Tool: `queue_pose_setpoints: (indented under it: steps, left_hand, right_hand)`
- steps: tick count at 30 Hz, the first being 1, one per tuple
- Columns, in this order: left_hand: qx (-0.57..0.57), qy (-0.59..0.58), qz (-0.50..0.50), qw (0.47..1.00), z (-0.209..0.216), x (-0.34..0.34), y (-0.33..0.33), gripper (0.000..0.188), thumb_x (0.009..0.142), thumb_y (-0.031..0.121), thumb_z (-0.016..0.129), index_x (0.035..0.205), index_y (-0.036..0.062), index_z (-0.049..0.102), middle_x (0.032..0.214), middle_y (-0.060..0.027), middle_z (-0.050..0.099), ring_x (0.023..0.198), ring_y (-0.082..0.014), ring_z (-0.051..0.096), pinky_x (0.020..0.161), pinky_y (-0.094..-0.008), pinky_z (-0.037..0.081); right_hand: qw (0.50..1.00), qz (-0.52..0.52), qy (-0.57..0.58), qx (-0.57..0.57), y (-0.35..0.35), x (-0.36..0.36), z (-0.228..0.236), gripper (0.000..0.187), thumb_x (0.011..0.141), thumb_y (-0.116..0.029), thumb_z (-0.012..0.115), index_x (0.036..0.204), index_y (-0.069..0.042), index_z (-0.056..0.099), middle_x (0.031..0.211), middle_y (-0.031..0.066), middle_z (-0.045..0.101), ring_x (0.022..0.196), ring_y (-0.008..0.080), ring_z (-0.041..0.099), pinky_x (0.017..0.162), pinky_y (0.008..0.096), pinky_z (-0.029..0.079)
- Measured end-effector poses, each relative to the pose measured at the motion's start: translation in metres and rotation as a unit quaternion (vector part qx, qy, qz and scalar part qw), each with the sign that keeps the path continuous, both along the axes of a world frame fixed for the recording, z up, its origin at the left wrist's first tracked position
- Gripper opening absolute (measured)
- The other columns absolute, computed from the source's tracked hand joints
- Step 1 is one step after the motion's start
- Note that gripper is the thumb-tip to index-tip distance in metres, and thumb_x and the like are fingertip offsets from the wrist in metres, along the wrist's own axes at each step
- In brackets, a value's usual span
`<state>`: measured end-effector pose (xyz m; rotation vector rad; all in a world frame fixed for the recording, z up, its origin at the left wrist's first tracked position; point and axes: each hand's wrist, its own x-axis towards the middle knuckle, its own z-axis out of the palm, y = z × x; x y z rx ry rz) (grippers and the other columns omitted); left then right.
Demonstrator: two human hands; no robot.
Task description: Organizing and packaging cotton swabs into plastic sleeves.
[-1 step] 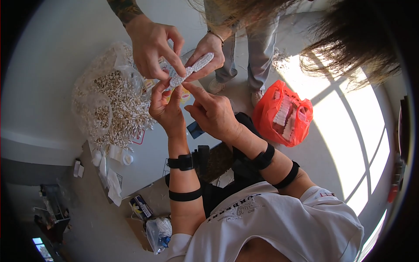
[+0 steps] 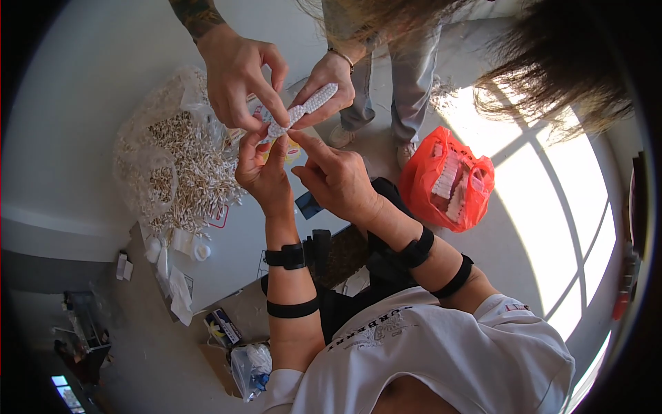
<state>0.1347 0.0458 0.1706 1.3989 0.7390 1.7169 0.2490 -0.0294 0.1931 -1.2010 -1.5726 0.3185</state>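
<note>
A tightly packed bundle of cotton swabs (image 2: 319,99), its white tips forming a bumpy surface with a narrow waist, is held up over the table. My left hand (image 2: 267,178) pinches its lower left end between thumb and fingers. With index finger stretched, my right hand (image 2: 339,177) reaches the bundle's lower edge; its thumb stands apart and the other fingers curl. Opposite me, another person's hand (image 2: 334,81) supports the upper right end. That person's other hand (image 2: 238,77) points a finger down onto the bundle's middle. What lies beneath the bundle is partly hidden.
Many loose cotton swabs (image 2: 196,176) spill from a clear plastic bag (image 2: 141,162) on the white table (image 2: 231,269). A small white round container (image 2: 201,252) sits near its edge. A red plastic bag (image 2: 416,181) with white bundles stands at right. A box (image 2: 222,327) lies below the table.
The other person's pointing hand has shifted very slightly, its fingertip sliding a little along the bundle. My two hands stay where they were.
</note>
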Motion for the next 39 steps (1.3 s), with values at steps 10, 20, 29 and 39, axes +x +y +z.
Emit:
queue_pose_setpoints:
  steps: [10,20,29,39]
  left_hand:
    - [0.009,-0.011,-0.009,1.0,0.002,-0.001,-0.003,0.028,0.082,0.005,0.073,0.109,0.0006,0.065,0.11,-0.0042,0.065,0.094,-0.0114,0.057,0.082,-0.0275,0.045]
    - [-0.073,-0.031,0.058,0.995,-0.02,-0.018,-0.013,0.02,0.083,0.004,0.071,0.101,-0.0021,0.064,0.1,-0.0062,0.064,0.087,-0.012,0.058,0.078,-0.0251,0.048]
    - [-0.175,0.01,0.18,0.968,-0.093,-0.052,-0.034,0.008,0.083,0.002,0.068,0.086,-0.0027,0.063,0.085,-0.0062,0.064,0.078,-0.0127,0.059,0.075,-0.0248,0.051]
    - [-0.193,0.035,0.189,0.962,-0.111,-0.06,-0.041,0.007,0.084,0.0,0.066,0.088,-0.0041,0.062,0.088,-0.0091,0.065,0.079,-0.015,0.062,0.074,-0.0257,0.053]
  right_hand:
    - [1.0,0.004,0.003,0.029,-0.002,-0.002,0.001,0.056,0.076,-0.004,0.069,0.13,-0.007,0.053,0.066,0.0096,0.06,0.06,0.0258,0.062,0.058,0.0341,0.049]
    - [0.998,-0.027,-0.024,0.05,-0.005,0.018,-0.035,0.038,0.076,0.0,0.069,0.113,-0.003,0.061,0.069,0.0116,0.06,0.057,0.023,0.06,0.055,0.0311,0.047]
    - [0.995,-0.025,0.027,0.095,0.004,0.028,-0.003,0.056,0.076,0.002,0.067,0.13,-0.005,0.053,0.068,0.0092,0.06,0.055,0.0195,0.059,0.055,0.0298,0.047]
    - [0.998,-0.053,-0.001,0.039,0.009,0.022,0.004,0.06,0.076,-0.002,0.07,0.133,-0.005,0.049,0.061,0.0068,0.06,0.054,0.0185,0.061,0.054,0.0294,0.047]
